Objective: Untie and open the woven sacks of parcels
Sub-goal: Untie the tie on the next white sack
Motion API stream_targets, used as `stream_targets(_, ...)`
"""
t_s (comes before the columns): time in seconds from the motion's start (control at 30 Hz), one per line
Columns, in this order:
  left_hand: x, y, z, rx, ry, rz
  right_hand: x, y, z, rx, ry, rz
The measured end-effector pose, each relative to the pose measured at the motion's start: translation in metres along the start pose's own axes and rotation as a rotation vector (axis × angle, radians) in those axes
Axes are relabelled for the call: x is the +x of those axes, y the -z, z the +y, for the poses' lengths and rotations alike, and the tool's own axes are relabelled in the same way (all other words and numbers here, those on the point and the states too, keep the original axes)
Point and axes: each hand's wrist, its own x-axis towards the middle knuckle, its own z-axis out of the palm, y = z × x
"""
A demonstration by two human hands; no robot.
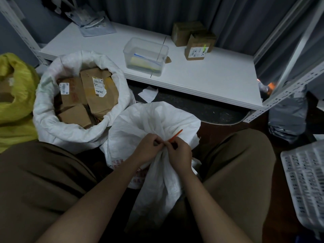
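We look down on a seated person whose knees flank a white woven sack (150, 123), its neck gathered and cinched by an orange tie (175, 135) whose free end sticks up to the right. The left hand (149, 149) and the right hand (180, 155) meet at the gathered neck, each with fingers curled and pinching at the tie where it wraps the fabric; we cannot tell exactly which strand each hand holds. To the left, touching this sack, stands an open white sack (52, 123) with its rim rolled down, showing brown cardboard parcels (98, 90) bearing labels. A yellow sack (19, 95) lies at the far left. Beyond, a low white shelf (210, 76) carries a clear plastic bin (145, 55) and two small cardboard boxes (194, 39). A white perforated basket (305, 181) sits at the right edge.
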Motion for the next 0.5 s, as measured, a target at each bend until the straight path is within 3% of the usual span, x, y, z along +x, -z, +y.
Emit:
stream_targets(0.27,-0.005,-0.005,-0.002,0.109,-0.024,0.045,0.001,-0.006,-0.001,0.042,0.0,0.03)
stream_targets(0.5,0.0,0.0,0.005,0.074,0.023,-0.022,-0.001,-0.002,0.003,0.055,-0.015,0.009)
